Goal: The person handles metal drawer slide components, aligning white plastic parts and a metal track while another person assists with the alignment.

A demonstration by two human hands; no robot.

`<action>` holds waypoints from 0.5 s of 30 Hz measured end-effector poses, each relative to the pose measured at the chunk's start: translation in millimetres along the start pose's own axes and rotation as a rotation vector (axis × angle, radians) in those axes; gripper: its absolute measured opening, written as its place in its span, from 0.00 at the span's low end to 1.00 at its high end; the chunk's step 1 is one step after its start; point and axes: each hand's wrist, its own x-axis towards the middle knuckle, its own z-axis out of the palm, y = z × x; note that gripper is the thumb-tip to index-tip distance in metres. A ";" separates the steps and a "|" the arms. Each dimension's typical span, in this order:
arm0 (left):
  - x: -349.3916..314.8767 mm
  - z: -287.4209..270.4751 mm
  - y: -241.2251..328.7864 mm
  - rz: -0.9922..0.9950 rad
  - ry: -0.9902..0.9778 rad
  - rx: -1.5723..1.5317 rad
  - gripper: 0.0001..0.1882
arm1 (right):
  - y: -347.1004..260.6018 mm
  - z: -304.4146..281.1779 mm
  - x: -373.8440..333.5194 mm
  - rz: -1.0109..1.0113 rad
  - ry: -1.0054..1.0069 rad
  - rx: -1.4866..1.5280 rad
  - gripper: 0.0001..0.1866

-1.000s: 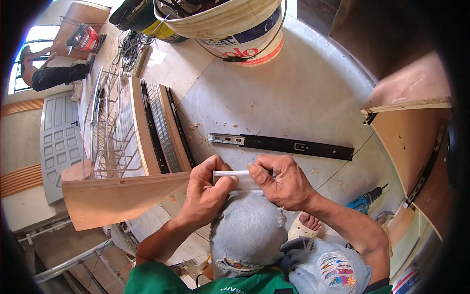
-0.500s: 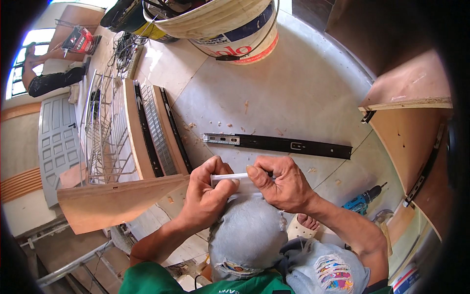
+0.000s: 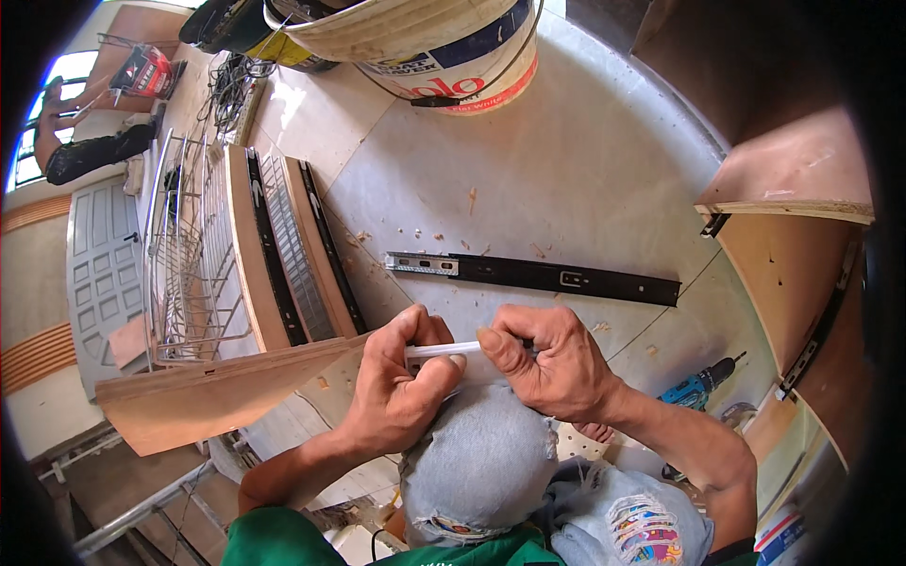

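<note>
Just above my raised, denim-covered knee (image 3: 479, 462), my left hand (image 3: 398, 382) and my right hand (image 3: 550, 363) pinch a small white strip-like piece (image 3: 442, 350) from its two ends. Thumbs lie on the near side, with the fingers curled behind. The fingers hide both ends, so its exact kind is unclear. Beyond the hands, a black drawer slide (image 3: 528, 275) with a silver end lies flat on the tiled floor, touched by neither hand. A blue and black cordless drill (image 3: 696, 385) rests on the floor to the right of my right forearm.
Wooden drawer sides with black slides (image 3: 272, 247) and a wire rack (image 3: 193, 274) stand at the left, beside a wooden panel (image 3: 203, 396). A white bucket (image 3: 472, 61) is at the far side. On the right stands an open wooden cabinet (image 3: 783, 283). Wood shavings dot the floor.
Both hands keep their pinch on the white piece, which has tilted so that less of its flat face shows. The left hand's thumb sits slightly lower. The whole view has shifted a little.
</note>
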 end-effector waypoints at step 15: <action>1.2 2.1 0.4 -0.174 0.008 -0.103 0.07 | 6.9 1.7 -2.1 -0.082 0.066 0.034 0.20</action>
